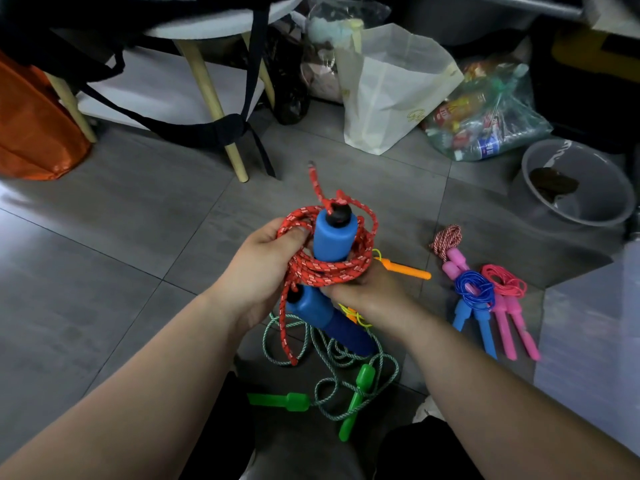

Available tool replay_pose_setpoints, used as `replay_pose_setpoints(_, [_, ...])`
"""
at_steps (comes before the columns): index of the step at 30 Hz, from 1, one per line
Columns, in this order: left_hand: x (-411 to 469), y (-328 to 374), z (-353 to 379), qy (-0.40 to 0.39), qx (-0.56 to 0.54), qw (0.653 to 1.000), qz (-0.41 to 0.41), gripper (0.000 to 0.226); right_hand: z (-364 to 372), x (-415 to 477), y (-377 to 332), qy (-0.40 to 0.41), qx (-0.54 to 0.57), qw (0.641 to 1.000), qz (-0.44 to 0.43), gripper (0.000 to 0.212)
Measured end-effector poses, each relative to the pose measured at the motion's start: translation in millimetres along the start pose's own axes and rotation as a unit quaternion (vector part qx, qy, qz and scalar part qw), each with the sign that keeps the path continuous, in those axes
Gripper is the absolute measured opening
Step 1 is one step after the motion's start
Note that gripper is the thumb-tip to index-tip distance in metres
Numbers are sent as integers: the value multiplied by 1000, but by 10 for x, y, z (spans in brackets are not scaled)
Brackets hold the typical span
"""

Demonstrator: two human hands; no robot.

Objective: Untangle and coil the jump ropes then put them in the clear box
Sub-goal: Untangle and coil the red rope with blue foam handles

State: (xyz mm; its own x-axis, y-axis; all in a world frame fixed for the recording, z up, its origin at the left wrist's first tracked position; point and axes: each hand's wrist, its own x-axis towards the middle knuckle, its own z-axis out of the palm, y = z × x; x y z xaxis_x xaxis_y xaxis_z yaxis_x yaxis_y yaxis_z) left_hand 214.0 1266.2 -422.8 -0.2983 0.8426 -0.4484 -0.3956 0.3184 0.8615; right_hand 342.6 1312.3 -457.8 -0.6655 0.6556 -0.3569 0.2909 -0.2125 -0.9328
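Above the floor [138, 237], between both hands, sits the red rope [325, 268], wound in loose turns around its upper blue handle [334, 239]. The lower handle [322, 313] points down and towards the person. The left hand [258, 268] grips the coil from the side, fingers curled through it and thumb pressed on the strands. The right hand [367, 292] is closed around the wraps just above the lower handle, though its fingers are mostly hidden.

One slack loop [284, 327] hangs from the coil right down to the green rope [332, 362], which sprawls uncoiled on the floor with a yellow cord mixed in near an orange handle [405, 270]. That loop is the likeliest trouble: lifted or wound in carelessly, it could catch the green rope and drag it along. The turns also look slack, so easing the thumb may let them spring off the handle. The knotted tail [317, 181] sticking up could slip free too.

Three coiled ropes [474, 289] lie together to the right. A pale translucent wall [588, 341] at the right edge is probably the box, but I cannot tell for sure.
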Motion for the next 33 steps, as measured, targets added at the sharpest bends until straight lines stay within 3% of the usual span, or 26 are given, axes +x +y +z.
replay_pose_setpoints(4, [-26, 54, -19, -22, -36, 999, 19, 18, -47, -13, -2, 67, -184, 979, -57, 17])
replay_pose_setpoints(6, [-45, 100, -25, -25, -58, 997, 39, 22, -131, -7, 73, 93, -361, 924, -88, 22])
replay_pose_setpoints(9, [-62, 169, -42, -22, -55, 995, 78, 24, -252, -7, 256, 72, -523, 849, -27, 27])
replay_pose_setpoints(13, [-85, 158, -30, -41, 19, 994, 98, 24, -288, -13, 367, 47, -502, 863, 19, 37])
replay_pose_setpoints(15, [-86, 132, -25, -48, 38, 993, 97, 23, -266, 15, 353, 22, -456, 889, 24, 49])
replay_pose_setpoints(18, [-82, 116, -36, -45, 44, 994, 91, 23, -199, 36, 144, 11, -214, 977, 13, 50])
replay_pose_setpoints(20, [-80, 108, -40, -43, 33, 995, 85, 22, -172, 22, -25, -24, -63, 997, -27, 47])
replay_pose_setpoints(22, [-72, 96, -43, -42, 15, 996, 77, 21, -144, -10, -131, -63, 0, 998, -28, 40])
replay_pose_setpoints(26, [-65, 88, -44, -33, 25, 996, 80, 19, -93, -30, -145, -36, -89, 995, -12, 13])
replay_pose_setpoints(29, [-56, 90, -53, -4, 40, 995, 96, 22, -132, -14, -72, -14, -134, 991, 7, 29])
replay_pose_setpoints(33, [-35, 85, -86, 17, 54, 992, 113, 26, -227, -5, 29, 14, -201, 979, 5, 25])
